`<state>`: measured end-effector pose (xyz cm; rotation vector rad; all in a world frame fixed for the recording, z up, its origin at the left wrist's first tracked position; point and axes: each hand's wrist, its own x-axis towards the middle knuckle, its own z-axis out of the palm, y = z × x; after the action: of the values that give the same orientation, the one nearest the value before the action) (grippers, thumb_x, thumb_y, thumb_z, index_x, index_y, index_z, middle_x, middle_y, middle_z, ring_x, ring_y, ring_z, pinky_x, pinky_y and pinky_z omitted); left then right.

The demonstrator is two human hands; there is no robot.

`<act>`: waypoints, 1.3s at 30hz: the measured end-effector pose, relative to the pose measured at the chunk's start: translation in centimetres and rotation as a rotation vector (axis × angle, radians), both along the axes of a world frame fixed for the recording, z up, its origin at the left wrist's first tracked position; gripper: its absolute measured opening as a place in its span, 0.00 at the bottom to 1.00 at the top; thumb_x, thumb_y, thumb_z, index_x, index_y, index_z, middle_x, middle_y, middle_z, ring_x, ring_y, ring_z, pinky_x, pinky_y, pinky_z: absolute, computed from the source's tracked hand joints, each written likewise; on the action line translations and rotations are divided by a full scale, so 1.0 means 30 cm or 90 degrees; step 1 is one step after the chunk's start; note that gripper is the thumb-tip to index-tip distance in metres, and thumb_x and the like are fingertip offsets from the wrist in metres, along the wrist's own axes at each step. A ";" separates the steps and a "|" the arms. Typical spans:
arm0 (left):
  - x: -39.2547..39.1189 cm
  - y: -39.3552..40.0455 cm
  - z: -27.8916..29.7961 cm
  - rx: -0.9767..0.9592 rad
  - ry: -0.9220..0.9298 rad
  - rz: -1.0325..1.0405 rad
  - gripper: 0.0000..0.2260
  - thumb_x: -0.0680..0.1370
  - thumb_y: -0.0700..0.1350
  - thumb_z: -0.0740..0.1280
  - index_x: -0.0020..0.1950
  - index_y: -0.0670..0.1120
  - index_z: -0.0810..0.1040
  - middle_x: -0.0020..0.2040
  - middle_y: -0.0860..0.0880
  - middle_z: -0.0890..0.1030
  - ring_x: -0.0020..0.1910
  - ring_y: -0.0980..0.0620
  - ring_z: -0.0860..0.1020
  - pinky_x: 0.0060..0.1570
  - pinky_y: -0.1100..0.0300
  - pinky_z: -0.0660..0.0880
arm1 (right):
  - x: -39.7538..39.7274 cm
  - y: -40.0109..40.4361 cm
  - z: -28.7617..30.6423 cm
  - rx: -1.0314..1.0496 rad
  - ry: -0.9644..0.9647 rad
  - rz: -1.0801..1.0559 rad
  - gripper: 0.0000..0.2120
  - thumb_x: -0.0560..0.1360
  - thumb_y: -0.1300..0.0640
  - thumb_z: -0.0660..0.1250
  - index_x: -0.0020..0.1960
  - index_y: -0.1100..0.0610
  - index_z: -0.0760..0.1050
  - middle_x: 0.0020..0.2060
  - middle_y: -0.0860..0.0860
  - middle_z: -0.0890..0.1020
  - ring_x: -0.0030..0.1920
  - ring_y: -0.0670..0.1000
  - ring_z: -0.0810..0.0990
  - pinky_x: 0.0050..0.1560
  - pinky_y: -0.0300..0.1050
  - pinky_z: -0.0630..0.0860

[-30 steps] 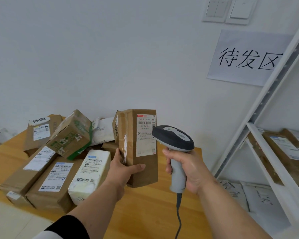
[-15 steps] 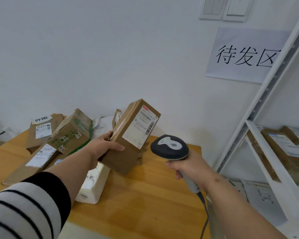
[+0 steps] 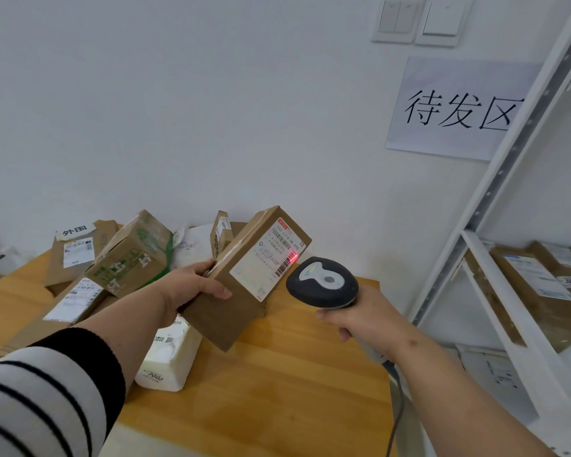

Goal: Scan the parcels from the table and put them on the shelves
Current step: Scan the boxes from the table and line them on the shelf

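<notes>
Left hand [image 3: 192,288] grips tilted box [image 3: 244,278] above table [image 3: 277,390], right hand [image 3: 363,318] wraps scanner [image 3: 322,282] at its 3 o'clock, red beam on barcode; wobble could misread, loose grip drop box.

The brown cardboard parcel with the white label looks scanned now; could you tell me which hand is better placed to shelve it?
Probably the left hand: it already grips the brown cardboard parcel, while the right hand grips the grey scanner.

Bare wooden table [image 3: 277,390] lies open at front right; heaped parcels [image 3: 126,268] block its left and rear; white shelf upright [image 3: 495,192] bars the right.
</notes>
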<state>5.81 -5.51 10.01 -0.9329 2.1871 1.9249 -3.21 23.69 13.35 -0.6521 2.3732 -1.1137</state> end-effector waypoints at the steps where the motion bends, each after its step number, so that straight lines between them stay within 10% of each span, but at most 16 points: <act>1: -0.002 0.003 0.001 0.001 0.002 -0.005 0.55 0.48 0.47 0.81 0.75 0.58 0.68 0.60 0.46 0.81 0.55 0.40 0.81 0.57 0.43 0.79 | 0.002 0.001 0.004 -0.004 -0.002 -0.001 0.12 0.72 0.53 0.75 0.53 0.45 0.77 0.24 0.44 0.77 0.27 0.42 0.76 0.42 0.39 0.74; 5: -0.010 0.007 -0.002 0.008 0.005 -0.013 0.53 0.49 0.45 0.81 0.74 0.58 0.69 0.59 0.45 0.82 0.55 0.40 0.81 0.58 0.42 0.79 | 0.008 0.007 0.020 -0.031 -0.023 -0.006 0.14 0.73 0.58 0.74 0.52 0.44 0.75 0.30 0.42 0.76 0.31 0.45 0.75 0.30 0.29 0.71; 19: -0.022 0.023 -0.046 0.056 0.017 -0.009 0.57 0.47 0.48 0.84 0.75 0.59 0.67 0.62 0.45 0.80 0.57 0.40 0.81 0.57 0.43 0.79 | -0.013 0.021 -0.025 -0.040 -0.028 -0.012 0.14 0.73 0.53 0.74 0.56 0.44 0.76 0.26 0.44 0.78 0.28 0.42 0.77 0.39 0.38 0.73; 29: 0.017 0.262 -0.089 0.259 0.077 0.000 0.28 0.64 0.45 0.78 0.63 0.50 0.78 0.51 0.42 0.86 0.55 0.39 0.82 0.50 0.47 0.80 | 0.110 0.073 -0.062 -0.167 -0.147 -0.170 0.11 0.74 0.53 0.74 0.55 0.46 0.78 0.49 0.47 0.84 0.42 0.48 0.84 0.44 0.45 0.78; 34: 0.061 0.371 -0.136 0.315 0.058 -0.033 0.38 0.55 0.53 0.85 0.64 0.58 0.79 0.61 0.42 0.82 0.60 0.37 0.79 0.52 0.37 0.79 | 0.232 0.099 -0.086 -0.206 -0.175 -0.226 0.11 0.72 0.54 0.77 0.52 0.45 0.80 0.48 0.45 0.85 0.50 0.49 0.84 0.48 0.46 0.81; 39: 0.142 0.472 -0.164 0.348 0.033 -0.060 0.25 0.64 0.52 0.78 0.61 0.57 0.81 0.59 0.42 0.83 0.59 0.36 0.80 0.52 0.36 0.79 | 0.365 0.172 -0.128 -0.211 -0.179 -0.253 0.15 0.71 0.57 0.78 0.54 0.43 0.80 0.51 0.42 0.85 0.53 0.46 0.82 0.51 0.45 0.82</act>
<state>10.08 8.64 5.09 -0.6746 1.5442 2.3296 7.75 28.84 9.49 -0.1034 2.1418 -1.6690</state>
